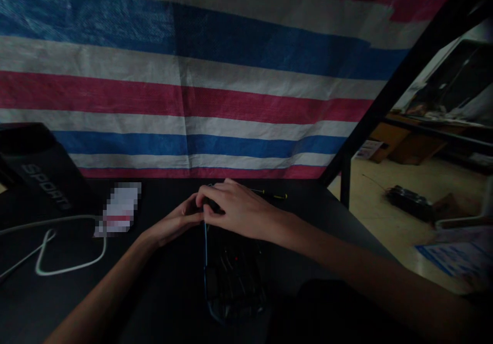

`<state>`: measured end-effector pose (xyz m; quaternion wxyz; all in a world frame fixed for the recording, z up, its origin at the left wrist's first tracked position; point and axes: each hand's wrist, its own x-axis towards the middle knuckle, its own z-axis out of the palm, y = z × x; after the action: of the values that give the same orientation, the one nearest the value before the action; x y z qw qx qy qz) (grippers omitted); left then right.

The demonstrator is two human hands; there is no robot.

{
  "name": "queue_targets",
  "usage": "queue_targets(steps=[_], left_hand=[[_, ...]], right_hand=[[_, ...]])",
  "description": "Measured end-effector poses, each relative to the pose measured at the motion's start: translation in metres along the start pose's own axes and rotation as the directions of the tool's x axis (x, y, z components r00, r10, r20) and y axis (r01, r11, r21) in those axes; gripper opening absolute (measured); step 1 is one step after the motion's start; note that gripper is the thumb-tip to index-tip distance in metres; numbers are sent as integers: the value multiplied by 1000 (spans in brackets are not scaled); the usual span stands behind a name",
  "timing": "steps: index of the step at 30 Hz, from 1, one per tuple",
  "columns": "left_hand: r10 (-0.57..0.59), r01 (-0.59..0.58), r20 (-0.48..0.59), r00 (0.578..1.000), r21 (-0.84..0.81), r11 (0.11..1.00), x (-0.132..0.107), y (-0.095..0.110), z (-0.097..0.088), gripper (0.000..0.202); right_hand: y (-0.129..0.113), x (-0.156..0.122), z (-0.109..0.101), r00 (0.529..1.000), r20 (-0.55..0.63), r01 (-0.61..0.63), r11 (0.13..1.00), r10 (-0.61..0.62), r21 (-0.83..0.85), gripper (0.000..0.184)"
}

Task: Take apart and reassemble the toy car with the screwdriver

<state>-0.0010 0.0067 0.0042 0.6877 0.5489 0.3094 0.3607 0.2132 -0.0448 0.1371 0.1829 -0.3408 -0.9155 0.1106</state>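
Note:
A dark device with a blue rim [231,282], open with its inner parts showing, lies on the black table [162,292] in front of me. My right hand [234,208] rests over its far end with fingers curled around a dark part. My left hand [181,221] comes in from the left and meets the right hand at the same spot, fingers pinched together. What the fingers hold is hidden in the dim light. A thin tool with a yellow and black handle [269,194] lies just behind the right hand.
A black bag marked SPORT [42,179] stands at the back left. A white cable [57,251] loops on the table's left side beside a blurred white card [119,208]. A striped tarp [192,77] hangs behind. The table's right edge drops to the floor, with clutter beyond.

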Motion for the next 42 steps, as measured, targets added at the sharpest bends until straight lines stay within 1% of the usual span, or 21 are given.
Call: queue_targets(steps=[2, 3, 6, 7, 9, 11, 12, 16, 18, 20, 22, 24, 26, 28, 30, 32, 35, 37, 39, 40, 42], left_hand=[[3, -3, 0, 1000, -4, 1000, 0, 1, 1, 48], [2, -2, 1, 1000, -8, 1000, 1, 1, 1, 47], [-6, 6, 0, 1000, -18, 1000, 1, 0, 1, 36], [-7, 7, -3, 1000, -22, 1000, 1, 0, 1, 35], [-4, 4, -9, 1000, -25, 1000, 0, 0, 1, 35], [1, -1, -9, 1000, -20, 1000, 0, 1, 2, 37], [4, -4, -10, 1000, -14, 1000, 0, 1, 2, 36], [-2, 2, -9, 1000, -5, 1000, 0, 1, 2, 32], [-12, 12, -6, 1000, -15, 1000, 0, 1, 1, 33], [-8, 8, 0, 1000, -25, 1000, 0, 0, 0, 33], [1, -1, 11, 1000, -20, 1000, 1, -2, -2, 30], [-1, 1, 16, 1000, -6, 1000, 1, -3, -3, 28], [-13, 13, 7, 1000, -3, 1000, 1, -4, -4, 33], [-19, 19, -5, 1000, -19, 1000, 1, -4, -3, 42], [-12, 12, 1, 1000, -31, 999, 1, -4, -2, 48], [3, -3, 4, 1000, -22, 1000, 1, -4, -1, 48], [14, -14, -4, 1000, -10, 1000, 2, -2, 1, 44], [11, -11, 1, 1000, -20, 1000, 1, 0, 2, 44], [3, -3, 4, 1000, -26, 1000, 1, 1, 3, 43], [-1, 1, 0, 1000, -25, 1000, 1, 2, 3, 43], [-2, 2, -10, 1000, -17, 1000, 1, 1, 2, 43]], right_hand=[[3, -2, 0, 998, -45, 53, 998, -53, 16, 13], [4, -2, 1, 998, -48, 38, 999, -38, -1, 13], [5, -3, 0, 999, -1, -53, 995, 53, -86, 27], [4, -3, 0, 999, 8, -53, 995, 54, -89, 27], [4, -3, -1, 1000, 2, 18, 999, -17, -41, 19], [3, -3, -1, 996, -22, 87, 996, -87, 3, 18], [3, -4, -1, 997, -21, 80, 997, -80, 3, 17], [4, -5, -1, 997, 36, -68, 997, 68, -25, 20], [4, -5, 0, 999, 23, -29, 999, 29, 31, 17], [3, -5, 1, 1000, -14, 29, 998, -28, 51, 22], [3, -5, 1, 1000, -15, 2, 1000, -2, 0, 19], [3, -4, 1, 997, 17, -68, 997, 69, -47, 25], [3, -4, 1, 996, 45, -82, 996, 83, -30, 26], [3, -5, -1, 999, 33, -25, 999, 24, 29, 19], [3, -5, -3, 1000, 9, 19, 998, -19, 54, 19], [3, -6, -4, 999, 19, -29, 999, 29, 25, 15], [5, -6, -4, 990, 85, -110, 994, 110, -1, 21], [5, -6, -3, 996, 76, -51, 998, 49, 26, 19], [4, -7, -1, 999, 24, 32, 999, -33, 39, 22], [3, -6, -1, 999, 5, 44, 999, -44, 28, 22], [2, -6, 0, 1000, 11, -6, 1000, 7, -14, 18]])
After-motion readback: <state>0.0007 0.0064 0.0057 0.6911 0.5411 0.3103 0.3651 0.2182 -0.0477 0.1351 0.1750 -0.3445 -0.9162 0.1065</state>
